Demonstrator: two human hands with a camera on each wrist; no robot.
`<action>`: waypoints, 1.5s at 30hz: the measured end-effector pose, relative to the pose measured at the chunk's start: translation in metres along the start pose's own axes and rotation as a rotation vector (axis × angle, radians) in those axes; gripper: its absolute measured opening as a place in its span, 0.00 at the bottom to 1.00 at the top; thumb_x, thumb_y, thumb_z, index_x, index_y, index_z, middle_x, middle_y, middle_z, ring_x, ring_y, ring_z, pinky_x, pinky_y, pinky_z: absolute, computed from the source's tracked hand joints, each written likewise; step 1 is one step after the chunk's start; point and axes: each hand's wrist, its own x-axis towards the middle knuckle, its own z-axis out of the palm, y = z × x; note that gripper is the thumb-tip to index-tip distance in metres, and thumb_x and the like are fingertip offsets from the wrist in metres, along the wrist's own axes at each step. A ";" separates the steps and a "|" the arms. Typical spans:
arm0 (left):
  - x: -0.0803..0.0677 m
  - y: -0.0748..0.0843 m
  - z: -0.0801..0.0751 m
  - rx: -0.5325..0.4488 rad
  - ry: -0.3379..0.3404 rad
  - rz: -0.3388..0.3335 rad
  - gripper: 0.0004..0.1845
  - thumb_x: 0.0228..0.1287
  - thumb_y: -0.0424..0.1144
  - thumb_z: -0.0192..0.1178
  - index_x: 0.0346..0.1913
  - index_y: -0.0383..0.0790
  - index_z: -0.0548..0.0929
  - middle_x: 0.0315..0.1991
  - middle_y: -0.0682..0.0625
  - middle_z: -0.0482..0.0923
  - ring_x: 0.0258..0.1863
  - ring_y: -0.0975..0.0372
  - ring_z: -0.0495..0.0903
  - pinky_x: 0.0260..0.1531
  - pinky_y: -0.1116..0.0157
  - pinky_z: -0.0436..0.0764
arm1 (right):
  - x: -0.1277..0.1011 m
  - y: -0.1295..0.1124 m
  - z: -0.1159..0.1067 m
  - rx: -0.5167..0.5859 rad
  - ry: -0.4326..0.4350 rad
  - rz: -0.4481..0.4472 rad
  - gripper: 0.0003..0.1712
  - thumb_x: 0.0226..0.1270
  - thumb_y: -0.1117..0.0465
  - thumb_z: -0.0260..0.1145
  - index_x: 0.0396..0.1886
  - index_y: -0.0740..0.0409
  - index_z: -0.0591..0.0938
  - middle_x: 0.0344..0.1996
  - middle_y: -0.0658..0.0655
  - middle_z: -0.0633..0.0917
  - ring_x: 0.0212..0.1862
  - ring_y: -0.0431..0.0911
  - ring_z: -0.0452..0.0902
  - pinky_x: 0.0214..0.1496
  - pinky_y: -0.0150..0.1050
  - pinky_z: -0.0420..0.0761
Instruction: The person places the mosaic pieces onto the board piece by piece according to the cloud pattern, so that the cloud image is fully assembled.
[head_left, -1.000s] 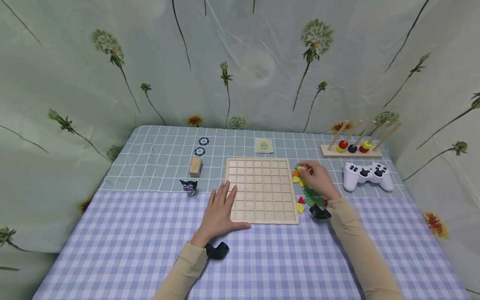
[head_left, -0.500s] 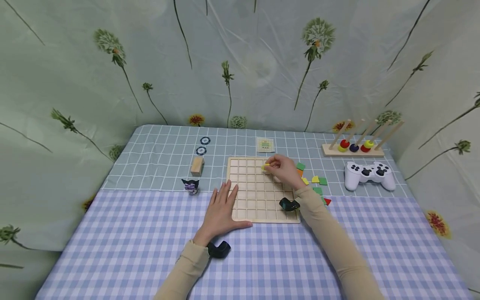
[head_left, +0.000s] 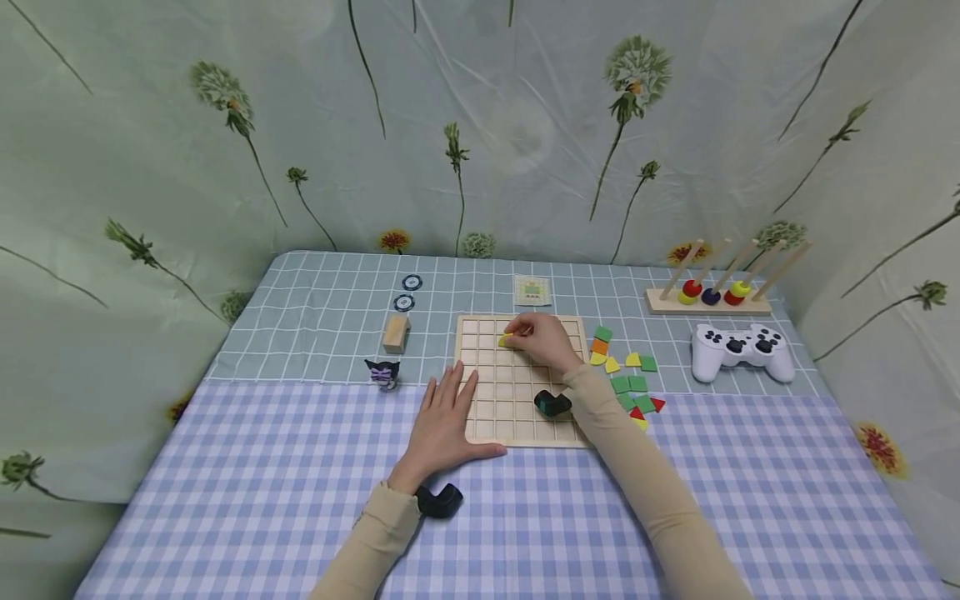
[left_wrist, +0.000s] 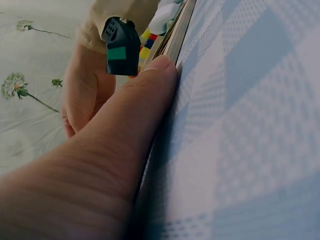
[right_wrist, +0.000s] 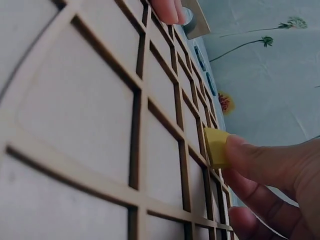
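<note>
A square wooden grid board point(head_left: 510, 408) lies in the middle of the table. My left hand point(head_left: 441, 429) rests with spread fingers at its left side, the thumb along the front edge. Over the back rows of the grid, my right hand point(head_left: 543, 342) pinches a small yellow tile point(right_wrist: 216, 148) between thumb and fingers. In the right wrist view the tile stands on edge, right at the ribs of the grid. To the right of the board lie loose tiles: several green squares point(head_left: 637, 383), an orange square point(head_left: 599, 346), yellow pieces point(head_left: 612, 364) and red triangles point(head_left: 657, 405).
Behind the board lies a small pattern card point(head_left: 532, 291). On the left are a wooden block point(head_left: 396, 333), a dark-eared figurine point(head_left: 384, 374) and two round chips point(head_left: 403, 302). A white game controller point(head_left: 742, 353) and a peg stand with beads point(head_left: 708, 304) are at right.
My right hand has moved left from the loose tiles to over the board, carrying the yellow tile. My left hand has stayed at the board's left edge.
</note>
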 end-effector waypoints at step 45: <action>-0.001 0.000 -0.001 -0.006 0.023 0.022 0.65 0.40 0.77 0.59 0.75 0.38 0.51 0.74 0.38 0.42 0.73 0.49 0.40 0.69 0.51 0.38 | -0.059 0.060 -0.093 -0.183 0.062 0.177 0.14 0.61 0.58 0.69 0.40 0.64 0.84 0.30 0.58 0.80 0.31 0.50 0.72 0.29 0.39 0.69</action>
